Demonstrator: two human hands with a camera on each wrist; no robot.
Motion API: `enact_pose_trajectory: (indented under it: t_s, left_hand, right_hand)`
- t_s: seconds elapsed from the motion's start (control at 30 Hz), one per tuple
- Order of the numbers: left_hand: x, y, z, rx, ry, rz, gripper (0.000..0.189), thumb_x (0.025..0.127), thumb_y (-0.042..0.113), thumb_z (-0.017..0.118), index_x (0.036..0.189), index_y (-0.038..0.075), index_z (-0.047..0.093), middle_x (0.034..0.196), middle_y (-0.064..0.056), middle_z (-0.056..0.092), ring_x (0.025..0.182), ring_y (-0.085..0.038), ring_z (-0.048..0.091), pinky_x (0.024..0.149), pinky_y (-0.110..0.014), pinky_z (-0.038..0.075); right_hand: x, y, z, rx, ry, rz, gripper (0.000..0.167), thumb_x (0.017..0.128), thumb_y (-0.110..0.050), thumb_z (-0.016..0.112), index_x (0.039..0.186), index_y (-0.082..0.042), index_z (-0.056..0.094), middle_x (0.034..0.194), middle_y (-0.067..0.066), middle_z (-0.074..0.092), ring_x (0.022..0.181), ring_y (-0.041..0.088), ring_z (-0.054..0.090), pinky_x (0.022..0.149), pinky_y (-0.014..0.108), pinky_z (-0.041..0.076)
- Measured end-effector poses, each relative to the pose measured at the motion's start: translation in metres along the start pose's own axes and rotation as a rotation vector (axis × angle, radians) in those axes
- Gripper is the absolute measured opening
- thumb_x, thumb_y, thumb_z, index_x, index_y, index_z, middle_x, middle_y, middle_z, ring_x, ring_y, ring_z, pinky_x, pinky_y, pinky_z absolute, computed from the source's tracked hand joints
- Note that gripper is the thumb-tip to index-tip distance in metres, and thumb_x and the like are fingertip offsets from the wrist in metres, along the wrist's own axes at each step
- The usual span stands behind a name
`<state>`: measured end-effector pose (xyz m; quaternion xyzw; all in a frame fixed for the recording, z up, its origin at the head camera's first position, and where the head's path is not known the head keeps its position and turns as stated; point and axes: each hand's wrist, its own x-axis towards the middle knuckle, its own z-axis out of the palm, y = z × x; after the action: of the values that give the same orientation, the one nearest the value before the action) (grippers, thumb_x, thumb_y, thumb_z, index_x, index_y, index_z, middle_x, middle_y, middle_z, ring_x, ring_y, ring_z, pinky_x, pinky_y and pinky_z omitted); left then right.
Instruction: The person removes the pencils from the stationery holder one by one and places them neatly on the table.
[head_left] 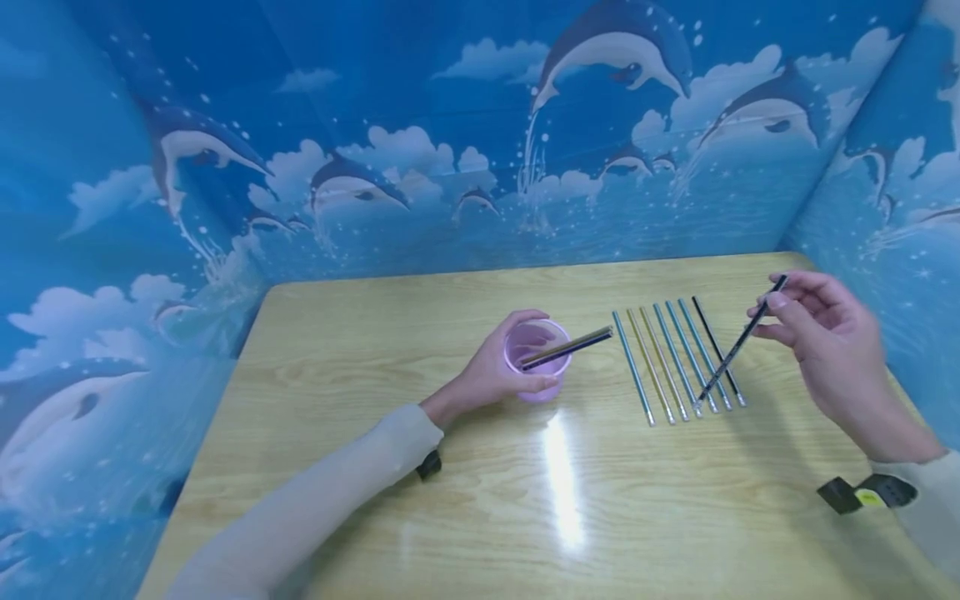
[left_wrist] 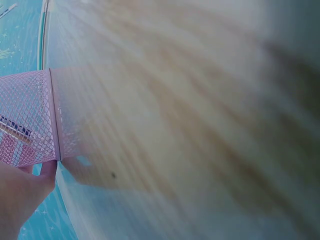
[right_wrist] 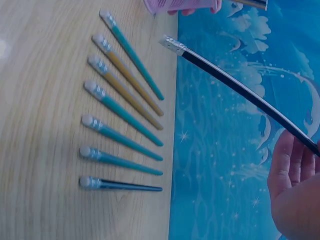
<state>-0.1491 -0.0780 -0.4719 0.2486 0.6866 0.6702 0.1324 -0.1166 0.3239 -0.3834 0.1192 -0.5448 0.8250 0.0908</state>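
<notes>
In the head view my left hand (head_left: pixel 491 367) grips a pink mesh pen cup (head_left: pixel 542 392), which leans with its mouth to the right. A few pencils (head_left: pixel 573 346), black and gold, stick out of it. My right hand (head_left: pixel 840 358) pinches a black pencil (head_left: pixel 738 346) by its far end, eraser end pointing down and left. In the right wrist view this held pencil (right_wrist: pixel 245 92) shows a metal band and white eraser. Through the mesh cup (left_wrist: pixel 27 112) in the left wrist view, pencil ends are visible.
Between the hands, several pencils lie side by side on the wooden table (head_left: pixel 360 350): blue ones (head_left: pixel 633 367), yellow ones (head_left: pixel 651 362) and a black one (head_left: pixel 716 346). Their erasers face the near side. Dolphin-print sheets (head_left: pixel 420 167) enclose the table's back and sides.
</notes>
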Motion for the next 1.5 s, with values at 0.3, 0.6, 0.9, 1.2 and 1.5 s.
enact_pose_trajectory:
  t_s: [0.3, 0.6, 0.9, 1.2, 1.5]
  left_hand:
    - [0.000, 0.002, 0.000, -0.002, 0.000, 0.004, 0.089, 0.082, -0.002, 0.091, 0.157, 0.014, 0.048, 0.141, -0.014, 0.066, 0.130, -0.030, 0.063, 0.111, -0.046, 0.054]
    - [-0.001, 0.001, -0.001, -0.016, -0.001, -0.006, 0.089, 0.082, -0.001, 0.091, 0.158, 0.014, 0.047, 0.140, -0.017, 0.066, 0.131, -0.032, 0.062, 0.111, -0.045, 0.055]
    - [0.000, 0.000, -0.001, 0.011, -0.006, -0.001, 0.091, 0.082, 0.001, 0.092, 0.159, 0.011, 0.045, 0.141, -0.012, 0.066, 0.131, -0.027, 0.063, 0.110, -0.043, 0.056]
    - [0.000, 0.000, 0.000, 0.026, -0.005, 0.001, 0.089, 0.083, 0.003, 0.093, 0.158, 0.019, 0.048, 0.142, -0.013, 0.066, 0.132, -0.027, 0.063, 0.110, -0.042, 0.055]
    - [0.000, -0.001, -0.002, 0.024, -0.009, 0.006, 0.091, 0.083, 0.003, 0.093, 0.160, 0.013, 0.045, 0.142, -0.012, 0.066, 0.132, -0.027, 0.063, 0.110, -0.042, 0.055]
  right_hand:
    - [0.018, -0.002, -0.024, -0.405, 0.053, 0.164, 0.025, 0.107, -0.004, 0.069, 0.132, -0.005, 0.071, 0.128, -0.003, 0.071, 0.101, 0.009, 0.067, 0.076, 0.018, 0.062]
    - [0.046, 0.018, -0.050, -0.863, -0.009, 0.324, 0.031, 0.112, -0.022, 0.064, 0.141, -0.011, 0.062, 0.101, -0.019, 0.066, 0.090, -0.003, 0.066, 0.073, 0.017, 0.061]
    - [0.073, 0.047, -0.065, -1.124, -0.158, 0.418, 0.053, 0.113, -0.029, 0.058, 0.149, 0.010, 0.053, 0.111, 0.010, 0.071, 0.078, 0.004, 0.068, 0.066, 0.027, 0.061]
    - [0.090, 0.063, -0.070, -1.245, -0.216, 0.494, 0.046, 0.109, -0.021, 0.063, 0.138, 0.015, 0.059, 0.120, 0.034, 0.067, 0.079, 0.015, 0.068, 0.063, 0.027, 0.058]
    - [0.093, 0.072, -0.070, -1.276, -0.217, 0.496, 0.043, 0.108, -0.018, 0.065, 0.134, 0.016, 0.061, 0.121, 0.036, 0.067, 0.082, 0.018, 0.069, 0.063, 0.024, 0.056]
